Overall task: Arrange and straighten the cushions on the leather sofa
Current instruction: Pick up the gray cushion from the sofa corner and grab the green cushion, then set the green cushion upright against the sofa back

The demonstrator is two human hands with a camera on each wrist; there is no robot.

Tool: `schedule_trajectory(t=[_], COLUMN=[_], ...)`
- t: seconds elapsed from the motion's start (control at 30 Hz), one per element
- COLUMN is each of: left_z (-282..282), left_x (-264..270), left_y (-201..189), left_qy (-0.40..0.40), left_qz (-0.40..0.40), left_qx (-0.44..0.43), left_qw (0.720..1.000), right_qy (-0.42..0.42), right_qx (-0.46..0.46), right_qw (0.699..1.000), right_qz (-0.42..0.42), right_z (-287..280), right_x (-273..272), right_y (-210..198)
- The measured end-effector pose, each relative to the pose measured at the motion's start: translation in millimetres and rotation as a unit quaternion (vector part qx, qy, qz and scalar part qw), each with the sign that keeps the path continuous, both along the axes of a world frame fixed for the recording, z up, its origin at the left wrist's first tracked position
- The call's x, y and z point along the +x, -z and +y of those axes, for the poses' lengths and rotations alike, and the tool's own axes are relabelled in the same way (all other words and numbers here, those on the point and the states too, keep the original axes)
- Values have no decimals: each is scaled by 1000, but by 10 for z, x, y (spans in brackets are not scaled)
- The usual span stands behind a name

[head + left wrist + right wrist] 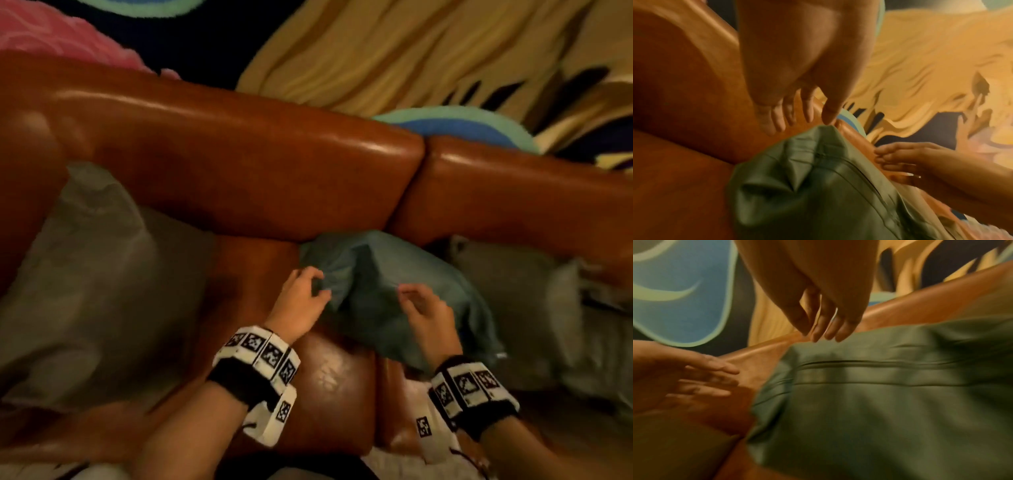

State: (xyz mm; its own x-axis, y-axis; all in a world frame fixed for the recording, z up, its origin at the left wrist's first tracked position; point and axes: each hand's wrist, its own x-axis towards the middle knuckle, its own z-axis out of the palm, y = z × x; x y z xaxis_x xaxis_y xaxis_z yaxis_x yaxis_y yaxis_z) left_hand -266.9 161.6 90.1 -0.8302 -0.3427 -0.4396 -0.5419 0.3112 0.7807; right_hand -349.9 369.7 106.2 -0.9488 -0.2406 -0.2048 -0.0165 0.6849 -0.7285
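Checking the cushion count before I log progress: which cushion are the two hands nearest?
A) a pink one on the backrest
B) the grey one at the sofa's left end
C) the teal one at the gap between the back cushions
C: both the left hand and the right hand sit at the teal cushion, with fingers loose, not gripping.

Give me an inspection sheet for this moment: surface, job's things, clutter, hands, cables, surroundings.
Surface: brown leather sofa, glossy; seat partly bare.
Job's things: teal cushion lies crumpled on the seat against the backrest, zip showing; grey cushion leans at the left end; another grey cushion lies at the right.
Clutter: nothing seen.
Hands: left hand sits at the teal cushion's left corner, fingers loosely curled, no grip visible; right hand is over its middle, fingers relaxed, holding nothing.
Cables: thin cords at the wrist bands.
Surroundings: patterned wall hanging behind the sofa, in yellow, blue and pink; dim light, motion blur.
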Motion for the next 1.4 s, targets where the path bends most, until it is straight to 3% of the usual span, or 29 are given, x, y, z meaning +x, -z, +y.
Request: schedule_trajectory(t=[0.1,0.2,0.33,0.47,0.63,0.73,0.87,0.93,1.0,1.07,1.13,1.2,1.33,1.4], left_z=[348,444,444,437,88,-313,-798,-978,-1082,-1123,-1143,-1099,-1115,-1165], left_x=[-307,-460,-474,-390,-301,-340,-361,-350,-343,-312,-245,-205,-254,-277], left_y=[167,390,597,424,-161,-367,-407,-342,-210,-32,208,361,270,97], left_qy=[19,-55,-72,-80,-54,-133,-218,-258,-319,-342,-310,-292,-245,-226], left_qz=[-45,-85,-87,-19,113,154,150,150,173,158,113,58,-48,-41], left_qx=[-4,-10,-76,-144,-252,-251,-249,-204,-41,93,119,123,-78,-138], left_qw=[999,995,991,986,960,946,932,932,931,922,936,947,965,963], right_qy=[133,268,334,285,229,156,88,97,129,150,139,169,233,234], right_qx=[93,128,-61,-138,-212,-280,-277,-293,-295,-280,-272,-270,-227,-195], right_qw=[986,952,915,931,942,942,955,947,936,920,911,908,922,937], right_qz=[33,-71,-217,-179,-122,-95,-62,-84,-144,-231,-277,-272,-211,-171], right_z=[831,1443,1723,1701,1364,980,284,20,-157,-252,-303,-331,-272,-233], right_x=[-167,-284,-348,-416,-719,-1033,-1470,-1606,-1636,-1536,-1411,-1305,-1278,-1315], right_y=[53,175,433,554,116,-237,-334,-209,-41,166,412,560,636,553])
